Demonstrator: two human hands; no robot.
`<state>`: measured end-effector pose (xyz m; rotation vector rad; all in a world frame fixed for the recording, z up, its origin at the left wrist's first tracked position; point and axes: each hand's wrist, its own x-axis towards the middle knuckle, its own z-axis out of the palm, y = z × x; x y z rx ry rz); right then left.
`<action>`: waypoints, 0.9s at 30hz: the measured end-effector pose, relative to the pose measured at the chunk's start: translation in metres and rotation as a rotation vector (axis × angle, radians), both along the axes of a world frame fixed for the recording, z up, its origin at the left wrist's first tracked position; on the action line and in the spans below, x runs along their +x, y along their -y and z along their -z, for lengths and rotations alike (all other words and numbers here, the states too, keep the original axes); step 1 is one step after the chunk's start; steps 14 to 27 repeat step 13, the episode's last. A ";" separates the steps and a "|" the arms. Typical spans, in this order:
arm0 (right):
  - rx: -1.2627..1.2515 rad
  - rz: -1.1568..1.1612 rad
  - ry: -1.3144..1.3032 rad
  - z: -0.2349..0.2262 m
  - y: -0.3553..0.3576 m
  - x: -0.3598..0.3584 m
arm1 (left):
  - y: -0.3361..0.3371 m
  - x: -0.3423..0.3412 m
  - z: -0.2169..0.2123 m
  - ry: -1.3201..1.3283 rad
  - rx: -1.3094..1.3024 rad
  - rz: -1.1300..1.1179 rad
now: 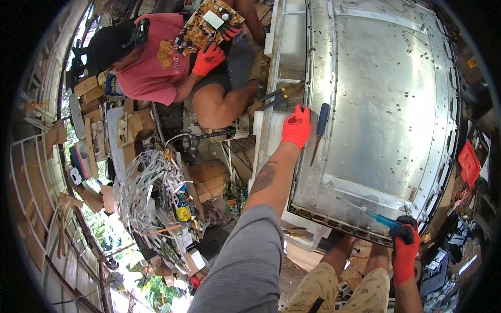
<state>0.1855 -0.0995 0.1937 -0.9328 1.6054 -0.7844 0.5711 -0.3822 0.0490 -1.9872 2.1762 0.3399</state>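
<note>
A large silver metal panel [383, 104], with a framed border and small holes, lies before me. My left hand [296, 128], in a red glove, is at its left edge with the fingers bent over the rim; the fingertips are hidden. Beside that hand, a screwdriver with a dark blue handle [323, 117] lies on the panel's border. In my right hand [406, 245], gloved in red and black, is a screwdriver with a teal handle [383, 219]. Its shaft points left across the panel's near border. Pliers with yellow-and-black handles [275, 99] lie just beyond my left hand.
At the upper left a seated person [162, 62] in red gloves holds a brown circuit board [206, 26]. A heap of pale cables [146, 182] stands at the left. Cardboard [209, 180] and scraps cover the floor. A red plastic piece [469, 163] lies right of the panel.
</note>
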 end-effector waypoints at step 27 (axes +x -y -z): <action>-0.005 0.028 -0.020 0.004 0.001 -0.003 | -0.003 -0.018 -0.005 0.121 0.095 -0.053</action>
